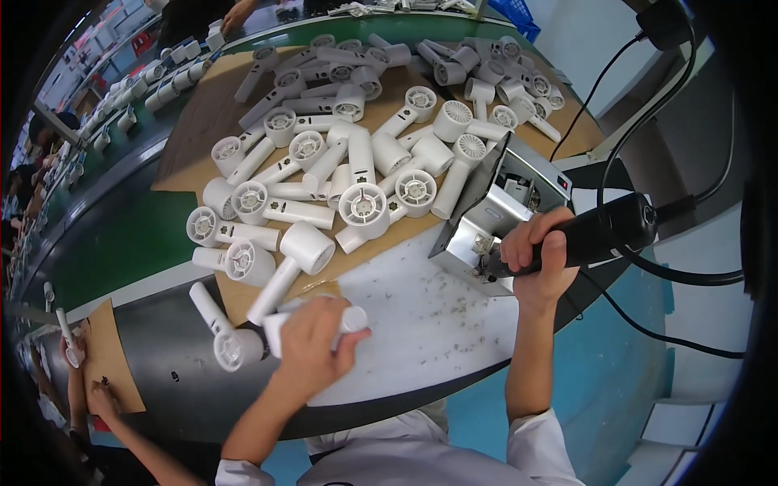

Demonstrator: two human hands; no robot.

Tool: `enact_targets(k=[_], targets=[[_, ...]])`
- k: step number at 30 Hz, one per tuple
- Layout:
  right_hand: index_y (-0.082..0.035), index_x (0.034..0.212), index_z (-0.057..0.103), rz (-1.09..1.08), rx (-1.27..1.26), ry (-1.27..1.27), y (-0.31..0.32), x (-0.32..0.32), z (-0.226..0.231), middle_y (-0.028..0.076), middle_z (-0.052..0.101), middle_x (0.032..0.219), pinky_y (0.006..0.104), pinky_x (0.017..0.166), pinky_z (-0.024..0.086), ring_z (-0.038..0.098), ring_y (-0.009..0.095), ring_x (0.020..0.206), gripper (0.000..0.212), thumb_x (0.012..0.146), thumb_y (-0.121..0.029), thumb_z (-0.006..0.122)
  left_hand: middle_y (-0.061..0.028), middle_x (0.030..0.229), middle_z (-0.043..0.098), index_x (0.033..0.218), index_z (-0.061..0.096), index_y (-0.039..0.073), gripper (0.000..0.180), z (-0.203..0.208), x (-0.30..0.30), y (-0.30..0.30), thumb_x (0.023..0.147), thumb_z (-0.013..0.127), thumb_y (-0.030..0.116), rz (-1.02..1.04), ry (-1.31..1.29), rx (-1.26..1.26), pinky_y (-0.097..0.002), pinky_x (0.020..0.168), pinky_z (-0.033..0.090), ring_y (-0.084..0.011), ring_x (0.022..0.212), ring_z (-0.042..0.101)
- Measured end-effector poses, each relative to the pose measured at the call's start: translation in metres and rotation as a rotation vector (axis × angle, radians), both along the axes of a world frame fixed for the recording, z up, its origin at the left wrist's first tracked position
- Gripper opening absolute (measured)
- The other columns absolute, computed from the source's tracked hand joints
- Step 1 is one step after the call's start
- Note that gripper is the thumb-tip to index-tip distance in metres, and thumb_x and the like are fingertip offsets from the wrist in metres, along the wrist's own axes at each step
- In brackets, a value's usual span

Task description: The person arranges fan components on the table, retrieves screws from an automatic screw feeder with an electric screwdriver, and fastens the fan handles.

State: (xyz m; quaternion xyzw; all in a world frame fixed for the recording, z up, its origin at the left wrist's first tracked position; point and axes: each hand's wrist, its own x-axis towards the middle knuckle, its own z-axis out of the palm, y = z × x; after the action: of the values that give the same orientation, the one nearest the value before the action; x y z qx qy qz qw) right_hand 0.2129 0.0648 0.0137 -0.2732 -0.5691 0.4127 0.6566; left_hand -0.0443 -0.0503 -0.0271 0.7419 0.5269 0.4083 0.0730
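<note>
My right hand (541, 251) is wrapped round a black electric screwdriver (604, 235). Its front end reaches the opening of a small silvery metal box (478, 219), which looks like a screw feeder; the tip is hidden there. Closer to the front edge, my left hand (312, 344) grips a white handheld fan (354, 318), mostly covered by my fingers and slightly blurred. Just left of that hand lies another white handheld fan (231, 344) on the dark belt. Beyond both hands, many white handheld fans (365, 211) are heaped on brown cardboard (194, 121).
A white sheet (421, 324) strewn with small specks covers the table front. Black cables (681, 279) hang at the right. On the left runs a green conveyor (89, 235) with white parts. A co-worker's hands (97, 397) are at lower left, another person's hand (239, 14) at top.
</note>
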Motion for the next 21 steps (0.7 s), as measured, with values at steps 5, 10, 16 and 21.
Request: enact_targets(k=[5, 10, 16, 21], targets=[[-0.008, 0.080, 0.041, 0.119, -0.032, 0.007, 0.002, 0.007, 0.000, 0.000, 0.039, 0.055, 0.0273, 0.043, 0.036, 0.037, 0.010, 0.043, 0.042, 0.091, -0.044, 0.060, -0.0155, 0.082, 0.061, 0.099, 0.058, 0.000, 0.030, 0.007, -0.015, 0.002, 0.077, 0.073, 0.012, 0.102, -0.135, -0.007, -0.0355, 0.062, 0.049, -0.0336, 0.069, 0.060], [-0.007, 0.080, 0.042, 0.237, -0.036, -0.024, 0.006, 0.008, 0.004, 0.001, 0.040, 0.055, 0.0274, 0.041, 0.034, 0.038, 0.010, 0.043, 0.043, 0.090, -0.045, 0.061, -0.0143, 0.080, 0.061, 0.098, 0.058, 0.001, 0.028, 0.009, 0.009, -0.002, 0.077, 0.073, 0.011, -0.128, -0.349, -0.118, -0.0332, 0.061, 0.048, -0.0301, 0.066, 0.060], [-0.006, 0.080, 0.043, -0.174, -0.163, -0.067, 0.004, -0.017, 0.009, 0.002, 0.039, 0.055, 0.0280, 0.041, 0.034, 0.037, 0.012, 0.043, 0.036, 0.092, -0.035, 0.059, -0.0133, 0.080, 0.060, 0.100, 0.056, -0.001, 0.025, 0.012, 0.016, 0.009, 0.081, 0.069, 0.009, -0.279, -0.377, -0.144, -0.0295, 0.057, 0.047, -0.0235, 0.066, 0.058], [-0.006, 0.078, 0.043, -0.124, -0.154, 0.024, 0.000, -0.010, 0.008, 0.003, 0.039, 0.056, 0.0286, 0.042, 0.035, 0.038, 0.013, 0.044, 0.032, 0.093, -0.030, 0.056, -0.0129, 0.080, 0.062, 0.100, 0.057, 0.000, 0.028, 0.009, 0.021, 0.015, 0.077, 0.070, 0.007, -0.370, -0.413, -0.183, -0.0300, 0.058, 0.048, -0.0246, 0.066, 0.060]])
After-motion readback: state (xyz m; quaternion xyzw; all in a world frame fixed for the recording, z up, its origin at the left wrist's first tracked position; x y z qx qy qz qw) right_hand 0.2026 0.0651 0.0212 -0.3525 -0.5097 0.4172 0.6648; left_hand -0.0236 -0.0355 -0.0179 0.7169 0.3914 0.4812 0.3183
